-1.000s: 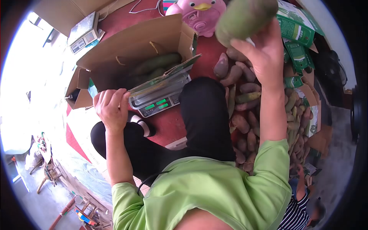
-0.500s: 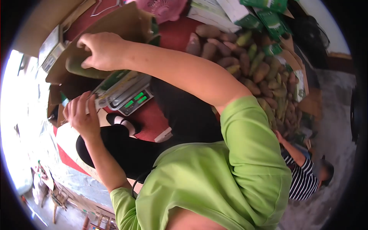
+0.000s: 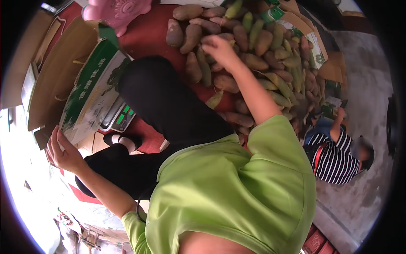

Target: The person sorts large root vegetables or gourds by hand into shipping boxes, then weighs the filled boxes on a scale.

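Note:
My left hand (image 3: 63,153) grips the lower near edge of an open cardboard box (image 3: 91,91) with green and white printing. The box is tilted, beside a scale (image 3: 120,118) with lit green digits. My right hand (image 3: 220,50) is over the left part of a pile of brown and green tubers (image 3: 264,42). Its fingers are bent and smeared; whether they touch a tuber cannot be made out. Close to the hand lie a reddish tuber (image 3: 192,38) and a long green one (image 3: 204,67).
A pink plastic basket (image 3: 114,10) stands at the top left on the red surface (image 3: 148,36). At the right, a person in a striped shirt (image 3: 334,163) is near the pile's edge. An opened carton (image 3: 332,67) borders the pile. My knee (image 3: 156,93) is beside the scale.
My right hand has moved from the box over to the tubers. The view has shifted right, and the printed side of the box now shows. The other person's hand is lifted from the pile.

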`<state>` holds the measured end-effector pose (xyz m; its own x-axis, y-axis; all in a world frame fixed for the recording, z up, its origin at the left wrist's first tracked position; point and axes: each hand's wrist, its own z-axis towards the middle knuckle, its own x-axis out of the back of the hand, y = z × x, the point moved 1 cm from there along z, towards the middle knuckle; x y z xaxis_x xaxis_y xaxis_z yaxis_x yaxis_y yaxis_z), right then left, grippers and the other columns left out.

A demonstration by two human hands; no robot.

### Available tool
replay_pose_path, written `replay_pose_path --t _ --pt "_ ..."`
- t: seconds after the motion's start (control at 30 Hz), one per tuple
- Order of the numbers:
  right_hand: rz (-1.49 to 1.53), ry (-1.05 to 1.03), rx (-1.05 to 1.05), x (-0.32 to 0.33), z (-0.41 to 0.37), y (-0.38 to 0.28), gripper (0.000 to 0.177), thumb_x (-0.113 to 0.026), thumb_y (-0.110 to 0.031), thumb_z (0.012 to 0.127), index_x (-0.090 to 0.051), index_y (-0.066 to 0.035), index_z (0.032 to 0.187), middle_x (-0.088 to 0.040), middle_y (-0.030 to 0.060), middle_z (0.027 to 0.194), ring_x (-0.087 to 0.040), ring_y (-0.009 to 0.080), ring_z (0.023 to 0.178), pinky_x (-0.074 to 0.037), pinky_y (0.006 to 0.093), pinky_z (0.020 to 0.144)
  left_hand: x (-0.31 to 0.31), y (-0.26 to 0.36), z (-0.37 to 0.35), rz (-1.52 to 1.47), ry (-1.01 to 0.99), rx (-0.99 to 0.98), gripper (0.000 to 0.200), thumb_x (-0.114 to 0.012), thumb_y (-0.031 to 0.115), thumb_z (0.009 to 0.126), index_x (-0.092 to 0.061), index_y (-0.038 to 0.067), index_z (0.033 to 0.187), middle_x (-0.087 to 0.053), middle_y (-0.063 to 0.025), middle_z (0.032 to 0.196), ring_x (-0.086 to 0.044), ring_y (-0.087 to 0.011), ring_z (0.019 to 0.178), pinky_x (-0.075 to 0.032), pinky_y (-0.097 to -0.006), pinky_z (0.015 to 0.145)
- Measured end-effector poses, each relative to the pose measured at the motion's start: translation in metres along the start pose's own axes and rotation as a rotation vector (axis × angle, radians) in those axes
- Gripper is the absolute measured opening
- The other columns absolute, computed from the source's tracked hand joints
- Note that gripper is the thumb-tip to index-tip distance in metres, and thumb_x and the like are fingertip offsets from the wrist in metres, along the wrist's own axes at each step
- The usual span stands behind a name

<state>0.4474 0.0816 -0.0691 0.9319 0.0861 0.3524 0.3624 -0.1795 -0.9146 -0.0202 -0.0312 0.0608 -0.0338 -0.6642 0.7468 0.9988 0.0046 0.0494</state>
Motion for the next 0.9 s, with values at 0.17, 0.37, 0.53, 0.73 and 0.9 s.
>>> replay_pose_path --t 0.17,0.37,0.53,0.73,0.9 --pt "-0.481 -0.153 -0.134 0.002 -0.104 0.151 0.019 -0.061 -0.016 0.074 -0.063 -0.003 0.089 -0.063 0.0179 0.088 -0.061 0.0341 0.088 -0.048 0.0404 0.075 0.000 -0.008 0.006 -0.077 0.057 -0.035 0.012 -0.059 0.010 0.086 -0.068 0.002 0.087 -0.069 -0.0048 0.085 -0.063 -0.0200 0.075 -0.049 -0.0317 0.068" --pt "-0.674 -0.246 -0.457 -0.008 -0.196 0.214 0.022 -0.061 -0.019 0.074 -0.061 -0.005 0.092 -0.064 0.0152 0.090 -0.061 0.0341 0.089 -0.049 0.0420 0.079 -0.002 -0.017 0.001 0.012 0.077 0.181 0.021 -0.053 0.016 0.091 -0.070 0.004 0.088 -0.068 -0.0046 0.087 -0.062 -0.0187 0.080 -0.049 -0.0312 0.071" --pt "-0.813 -0.129 -0.520 0.037 -0.194 0.216 0.026 -0.061 -0.017 0.074 -0.061 -0.008 0.098 -0.064 0.0141 0.097 -0.060 0.0327 0.094 -0.048 0.0417 0.082 -0.001 -0.015 0.000 0.033 0.060 0.250 0.026 -0.050 0.023 0.093 -0.071 0.008 0.089 -0.068 -0.0026 0.088 -0.061 -0.0176 0.086 -0.048 -0.0315 0.076" --pt "-1.262 -0.030 -0.523 0.097 -0.184 0.189 0.030 -0.058 -0.017 0.078 -0.057 -0.014 0.107 -0.057 0.0070 0.111 -0.051 0.0252 0.109 -0.046 0.0427 0.083 0.001 -0.016 -0.003 0.044 0.059 0.302 0.031 -0.046 0.027 0.095 -0.071 0.009 0.089 -0.068 -0.0015 0.088 -0.060 -0.0174 0.088 -0.047 -0.0326 0.079" --pt "-1.522 -0.113 -0.596 0.130 -0.188 0.188 0.029 -0.052 -0.018 0.083 -0.056 -0.016 0.112 -0.053 0.0018 0.114 -0.045 0.0184 0.113 -0.040 0.0424 0.087 0.000 -0.018 -0.003 0.062 0.078 0.307 0.030 -0.047 0.026 0.094 -0.071 0.008 0.089 -0.068 -0.0028 0.088 -0.060 -0.0178 0.087 -0.047 -0.0330 0.078"
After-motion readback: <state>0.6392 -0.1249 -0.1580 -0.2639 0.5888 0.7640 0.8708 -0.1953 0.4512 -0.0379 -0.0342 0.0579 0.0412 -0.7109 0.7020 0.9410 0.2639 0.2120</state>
